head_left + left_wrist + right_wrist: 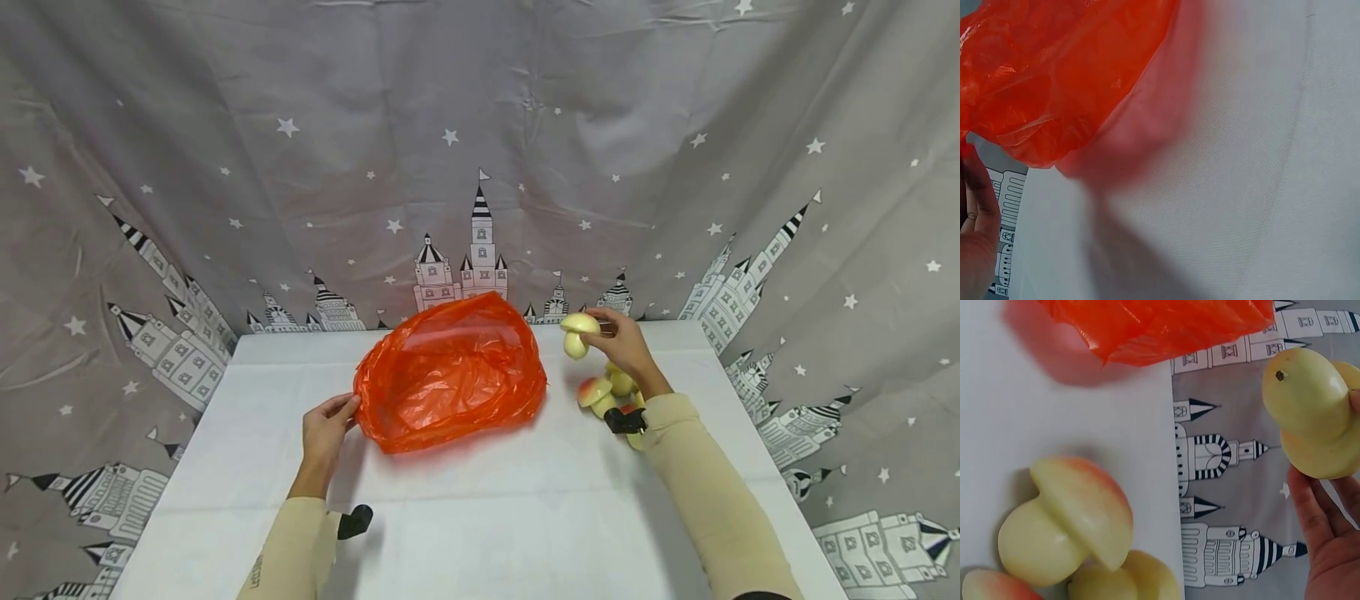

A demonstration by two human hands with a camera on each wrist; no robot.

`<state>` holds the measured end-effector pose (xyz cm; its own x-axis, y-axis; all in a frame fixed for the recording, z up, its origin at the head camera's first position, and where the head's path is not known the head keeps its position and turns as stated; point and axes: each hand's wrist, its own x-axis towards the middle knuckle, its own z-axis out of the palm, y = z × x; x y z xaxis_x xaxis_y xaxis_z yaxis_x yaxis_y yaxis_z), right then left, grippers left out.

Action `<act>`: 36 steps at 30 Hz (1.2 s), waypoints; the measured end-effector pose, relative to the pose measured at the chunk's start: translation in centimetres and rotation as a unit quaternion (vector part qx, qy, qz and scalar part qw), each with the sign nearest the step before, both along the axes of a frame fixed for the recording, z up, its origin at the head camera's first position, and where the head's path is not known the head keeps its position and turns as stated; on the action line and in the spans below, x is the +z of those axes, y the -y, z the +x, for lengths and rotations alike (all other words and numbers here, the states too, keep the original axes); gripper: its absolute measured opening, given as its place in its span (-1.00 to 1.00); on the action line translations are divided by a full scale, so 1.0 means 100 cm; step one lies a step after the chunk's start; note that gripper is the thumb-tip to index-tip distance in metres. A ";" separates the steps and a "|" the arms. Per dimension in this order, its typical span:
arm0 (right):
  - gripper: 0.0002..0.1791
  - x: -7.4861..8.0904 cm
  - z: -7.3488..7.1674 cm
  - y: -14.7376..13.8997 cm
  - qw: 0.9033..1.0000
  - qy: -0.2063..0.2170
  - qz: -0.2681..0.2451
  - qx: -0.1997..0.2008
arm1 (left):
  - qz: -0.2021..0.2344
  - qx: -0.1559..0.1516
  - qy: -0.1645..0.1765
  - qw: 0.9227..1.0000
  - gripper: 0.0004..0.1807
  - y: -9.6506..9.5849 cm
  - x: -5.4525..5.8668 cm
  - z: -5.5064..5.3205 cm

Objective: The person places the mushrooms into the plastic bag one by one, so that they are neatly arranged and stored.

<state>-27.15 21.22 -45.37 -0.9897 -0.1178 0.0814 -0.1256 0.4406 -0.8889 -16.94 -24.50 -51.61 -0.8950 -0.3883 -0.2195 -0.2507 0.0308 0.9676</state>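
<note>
A red plastic bag (457, 379) stands wide-mouthed above the white table, its opening facing me in the head view. My left hand (327, 429) pinches its left rim; in the left wrist view only part of that hand (977, 219) shows at the edge. To the right of the bag, my right hand (622, 342) holds a pale yellow toy mushroom (577, 333) in the air. The right wrist view shows this mushroom (1310, 406) between thumb and fingers, its rounded stem toward the camera. Below the right wrist lie several more toy mushrooms (596, 394), some with reddish caps, partly hidden by the sleeve.
The white table (480, 533) ends at a grey curtain (480, 125) printed with castles and stars, which surrounds it at the back and both sides. Black straps (356, 522) are worn near each wrist.
</note>
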 end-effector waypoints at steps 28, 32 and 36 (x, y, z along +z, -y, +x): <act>-0.48 0.023 0.003 0.072 0.994 -0.021 -0.087 0.058 | -0.008 -0.006 0.009 1.000 -0.56 0.003 0.000 -0.001; -0.49 0.011 -0.005 0.081 0.995 -0.023 -0.075 0.062 | -0.012 -0.006 0.011 1.000 -0.56 0.004 0.000 -0.001; -0.50 0.005 -0.011 0.089 0.994 -0.022 -0.079 0.067 | -0.012 -0.003 0.010 1.000 -0.57 0.003 0.000 -0.002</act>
